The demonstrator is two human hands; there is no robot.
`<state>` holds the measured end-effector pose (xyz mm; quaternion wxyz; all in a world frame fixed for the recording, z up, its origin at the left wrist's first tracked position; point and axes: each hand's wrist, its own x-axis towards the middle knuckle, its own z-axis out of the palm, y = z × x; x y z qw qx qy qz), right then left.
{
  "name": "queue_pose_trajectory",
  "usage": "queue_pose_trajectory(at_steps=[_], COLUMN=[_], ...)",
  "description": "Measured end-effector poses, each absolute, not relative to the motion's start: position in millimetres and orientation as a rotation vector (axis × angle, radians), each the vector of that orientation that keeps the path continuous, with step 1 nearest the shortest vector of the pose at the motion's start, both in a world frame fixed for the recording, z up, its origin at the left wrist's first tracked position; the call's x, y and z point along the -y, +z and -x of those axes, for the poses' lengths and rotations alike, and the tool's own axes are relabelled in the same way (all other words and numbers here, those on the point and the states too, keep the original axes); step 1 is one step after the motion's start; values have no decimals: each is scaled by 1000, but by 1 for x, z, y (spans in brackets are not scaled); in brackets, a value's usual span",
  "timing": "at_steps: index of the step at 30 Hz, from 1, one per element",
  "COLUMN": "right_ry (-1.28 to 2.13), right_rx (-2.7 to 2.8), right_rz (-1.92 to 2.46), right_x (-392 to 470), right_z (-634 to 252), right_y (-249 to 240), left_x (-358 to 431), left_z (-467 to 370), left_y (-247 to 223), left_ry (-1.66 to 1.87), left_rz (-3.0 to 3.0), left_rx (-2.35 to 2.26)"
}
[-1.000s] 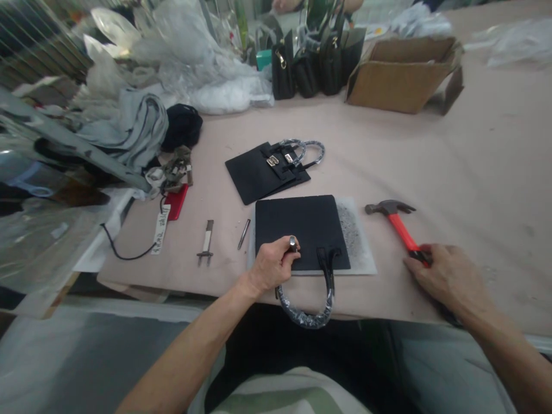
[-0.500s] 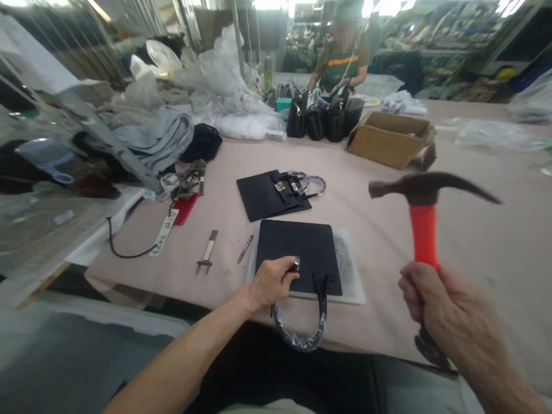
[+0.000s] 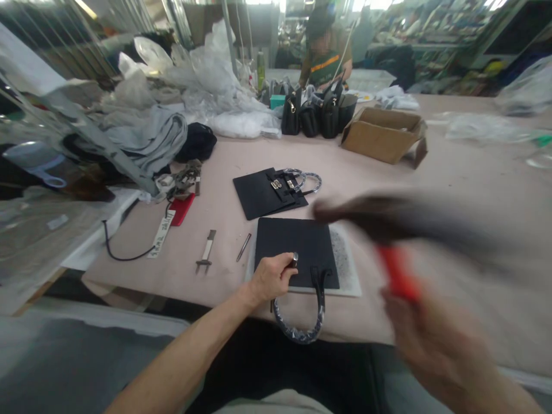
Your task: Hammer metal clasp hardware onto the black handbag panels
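A black leather bag panel (image 3: 297, 238) lies flat on a pale stone slab (image 3: 346, 261) before me. One plastic-wrapped handle (image 3: 302, 333) hangs from it toward my lap. My left hand (image 3: 271, 278) is closed around a short metal punch (image 3: 295, 260), its shiny round top showing; the lower end is hidden by the fingers. My right hand (image 3: 425, 328), smeared by motion, grips the red handle of a claw hammer (image 3: 375, 215), whose blurred head hangs above the table, right of the punch.
Beyond the slab lie more black panels (image 3: 254, 192) with wrapped handles. Left are a slim metal rod (image 3: 244, 247), a two-pronged tool (image 3: 207, 253) and a red tag (image 3: 181, 210). Finished black bags (image 3: 330, 115), a cardboard box (image 3: 383, 135) and a co-worker (image 3: 325, 57) are at the back.
The hammer has swung down and leftward toward the punch, its head now blurred. My left hand keeps its grip on the punch over the panel. The co-worker's head has dipped lower.
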<state>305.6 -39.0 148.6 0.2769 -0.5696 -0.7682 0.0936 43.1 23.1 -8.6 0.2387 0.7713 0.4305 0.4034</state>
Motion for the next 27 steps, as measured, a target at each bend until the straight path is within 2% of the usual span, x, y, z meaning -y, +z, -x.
queue_pose_trajectory(at_steps=[3,8,12,18,27], right_ry=[213,73,342,808,858], right_rx=[2276,2196,2350,1865,1964], right_rz=[1429,1383,1525,1891,2163], right_x=[39,39,34,-9,-69], right_z=[-300,-294,-298,-288,-262], right_y=[142,142,128,96,44], left_x=[-23,-22,-22,-19,-17], left_z=[-43,-42,-42,-42,-39], left_y=[-9,-10,-13,-6,1], left_ry=[1082,1077,1086,1091,1134], left_rz=[-2111,-2129,-2106,-2037,-2117], left_rx=[-1201,-1200,-1242,-1173,-1142])
